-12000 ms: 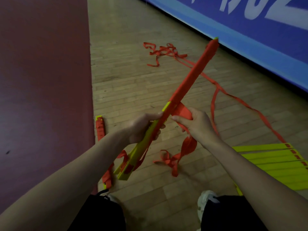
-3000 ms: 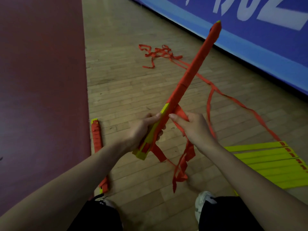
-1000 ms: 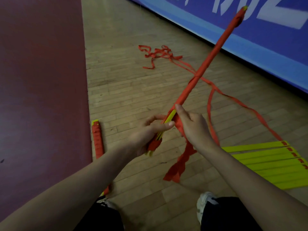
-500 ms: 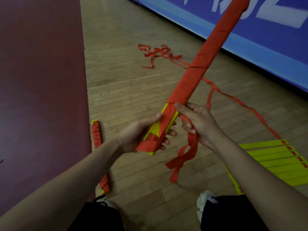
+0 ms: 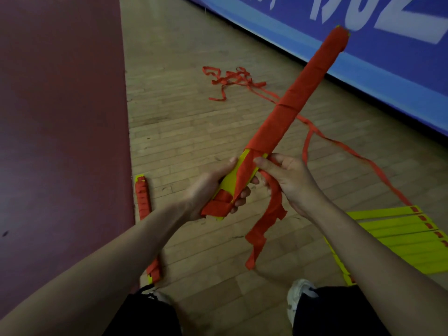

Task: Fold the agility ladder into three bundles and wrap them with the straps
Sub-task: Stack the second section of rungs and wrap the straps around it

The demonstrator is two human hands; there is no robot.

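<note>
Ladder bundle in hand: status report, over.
Left hand grips bundle at near end; right hand pinches strap against it. Wrapped red except yellow near end. Tail hangs loose; nothing blocking.

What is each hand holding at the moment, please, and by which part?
The left hand grips the ladder bundle at its near, unwrapped yellow end; the right hand pinches the loose red strap right beside the bundle.

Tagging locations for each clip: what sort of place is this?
Probably an indoor sports hall: wooden strip floor, a maroon area beside it, and a blue lettered banner along the edge.
</note>
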